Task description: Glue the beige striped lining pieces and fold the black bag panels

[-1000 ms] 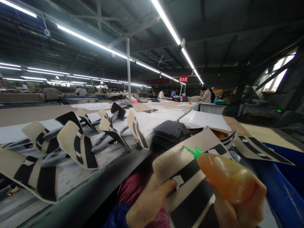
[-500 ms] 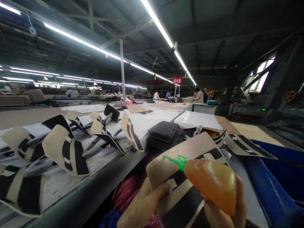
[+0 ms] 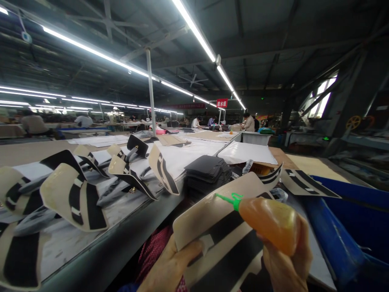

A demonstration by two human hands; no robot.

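Note:
My left hand (image 3: 170, 259) pinches the near-left edge of a beige bag panel (image 3: 197, 221) with black strips and a small white tab, thumb on top. The panel lies tilted in front of me. In my right hand (image 3: 287, 259) is a glue bottle (image 3: 267, 221), soft and full of amber liquid, held on its side. Its green nozzle (image 3: 227, 199) points left, the tip at or just above the panel's beige upper band. Whether the tip touches cannot be made out. A wet-looking shine shows near it.
Several curved beige-and-black bag pieces (image 3: 73, 198) stand on the white-covered table (image 3: 121, 215) at left. A stack of black sheets (image 3: 208, 170) sits beyond the panel. Another striped panel (image 3: 306, 182) lies at right beside a blue bin (image 3: 337, 227). People work far back.
The nozzle tip has moved along the panel's upper band, away from its left corner toward the far right. The panel has shifted slightly left in view, and the whole view has turned slightly right.

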